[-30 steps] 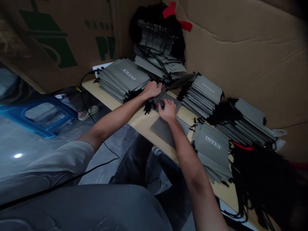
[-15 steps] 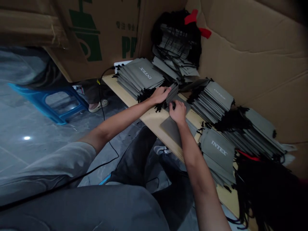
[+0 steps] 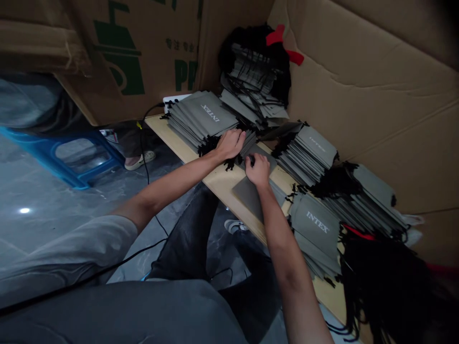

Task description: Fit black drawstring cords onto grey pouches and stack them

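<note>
At center frame, a worker's left hand (image 3: 231, 144) clasps a bundle of gray drawstring pouches (image 3: 248, 141), seemingly to keep them together, beside a curled right hand (image 3: 258, 170) whose grip cannot be told.

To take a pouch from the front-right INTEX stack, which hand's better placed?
Likely the right hand: it's closer to the INTEX stack; the left hand is farther, at the gray bundle.

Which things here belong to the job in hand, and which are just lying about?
Likely job:
stacked grey fabric INTEX pouches, black cords
left hand, on a small grey bundle
right hand, beside it
pale wooden board

Likely lying about:
blue plastic stool
brown cardboard with green print
</note>
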Demonstrator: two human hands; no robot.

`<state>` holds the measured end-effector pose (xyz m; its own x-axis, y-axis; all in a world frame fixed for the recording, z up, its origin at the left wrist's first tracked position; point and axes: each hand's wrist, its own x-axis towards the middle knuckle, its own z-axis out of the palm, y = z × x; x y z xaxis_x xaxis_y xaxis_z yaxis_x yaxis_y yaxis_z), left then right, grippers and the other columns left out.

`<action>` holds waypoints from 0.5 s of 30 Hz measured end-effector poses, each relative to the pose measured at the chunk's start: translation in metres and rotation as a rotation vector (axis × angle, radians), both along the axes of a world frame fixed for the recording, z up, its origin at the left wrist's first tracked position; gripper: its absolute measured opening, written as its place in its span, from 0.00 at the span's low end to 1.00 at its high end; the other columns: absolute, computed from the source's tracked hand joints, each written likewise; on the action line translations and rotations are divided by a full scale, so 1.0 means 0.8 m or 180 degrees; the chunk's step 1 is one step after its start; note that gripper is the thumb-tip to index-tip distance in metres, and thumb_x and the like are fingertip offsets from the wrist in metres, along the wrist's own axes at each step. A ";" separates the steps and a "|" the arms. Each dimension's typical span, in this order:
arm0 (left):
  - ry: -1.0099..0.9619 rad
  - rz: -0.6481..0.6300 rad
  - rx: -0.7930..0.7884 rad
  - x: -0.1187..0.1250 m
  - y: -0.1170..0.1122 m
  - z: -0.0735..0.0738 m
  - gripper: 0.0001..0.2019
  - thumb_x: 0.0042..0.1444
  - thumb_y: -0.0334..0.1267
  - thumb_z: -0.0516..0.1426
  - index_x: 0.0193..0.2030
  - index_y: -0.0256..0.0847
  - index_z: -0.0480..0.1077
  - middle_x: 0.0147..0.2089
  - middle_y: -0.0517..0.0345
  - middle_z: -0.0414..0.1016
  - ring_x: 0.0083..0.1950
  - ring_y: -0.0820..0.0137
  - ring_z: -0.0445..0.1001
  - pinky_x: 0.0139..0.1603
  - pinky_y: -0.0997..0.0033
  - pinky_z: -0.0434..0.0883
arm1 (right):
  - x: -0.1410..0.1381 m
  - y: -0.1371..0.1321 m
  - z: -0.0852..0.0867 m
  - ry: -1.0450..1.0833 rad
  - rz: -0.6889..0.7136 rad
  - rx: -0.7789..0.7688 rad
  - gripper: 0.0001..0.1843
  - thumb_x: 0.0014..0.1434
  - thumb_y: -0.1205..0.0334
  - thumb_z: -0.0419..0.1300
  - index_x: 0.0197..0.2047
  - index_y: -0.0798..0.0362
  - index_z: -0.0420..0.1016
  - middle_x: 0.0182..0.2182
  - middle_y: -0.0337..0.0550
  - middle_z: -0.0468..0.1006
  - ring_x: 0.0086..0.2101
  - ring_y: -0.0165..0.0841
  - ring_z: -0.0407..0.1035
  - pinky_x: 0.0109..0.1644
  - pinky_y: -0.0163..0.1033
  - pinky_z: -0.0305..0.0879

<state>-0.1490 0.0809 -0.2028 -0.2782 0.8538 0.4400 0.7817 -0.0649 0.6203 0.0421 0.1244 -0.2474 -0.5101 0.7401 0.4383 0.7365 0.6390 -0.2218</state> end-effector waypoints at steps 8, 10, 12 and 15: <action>0.0099 0.0013 0.0021 0.005 -0.015 0.004 0.17 0.77 0.49 0.61 0.59 0.38 0.79 0.60 0.46 0.82 0.62 0.57 0.81 0.69 0.44 0.77 | -0.001 0.001 0.000 0.0003 -0.0064 -0.0050 0.16 0.76 0.52 0.66 0.58 0.54 0.81 0.57 0.50 0.83 0.60 0.46 0.77 0.67 0.60 0.74; 0.0085 0.0048 0.0033 0.009 -0.020 0.007 0.17 0.78 0.50 0.60 0.58 0.38 0.79 0.61 0.46 0.82 0.62 0.57 0.81 0.69 0.44 0.76 | -0.001 -0.001 0.001 0.0011 -0.0067 -0.0064 0.16 0.77 0.52 0.66 0.58 0.55 0.81 0.57 0.50 0.83 0.60 0.46 0.77 0.67 0.60 0.74; 0.0053 0.0102 0.0056 0.012 -0.024 0.014 0.18 0.79 0.51 0.58 0.58 0.38 0.79 0.60 0.46 0.82 0.61 0.57 0.81 0.70 0.45 0.75 | -0.002 -0.003 0.003 0.0017 -0.0062 -0.0081 0.16 0.77 0.52 0.66 0.58 0.55 0.81 0.56 0.50 0.83 0.60 0.46 0.77 0.67 0.59 0.74; 0.0011 0.0181 0.0163 0.014 -0.036 0.030 0.21 0.82 0.51 0.51 0.55 0.38 0.79 0.57 0.43 0.83 0.59 0.56 0.81 0.68 0.49 0.74 | -0.002 -0.006 0.007 0.0035 -0.0060 -0.0104 0.16 0.77 0.51 0.66 0.57 0.54 0.81 0.55 0.49 0.83 0.58 0.45 0.77 0.66 0.58 0.74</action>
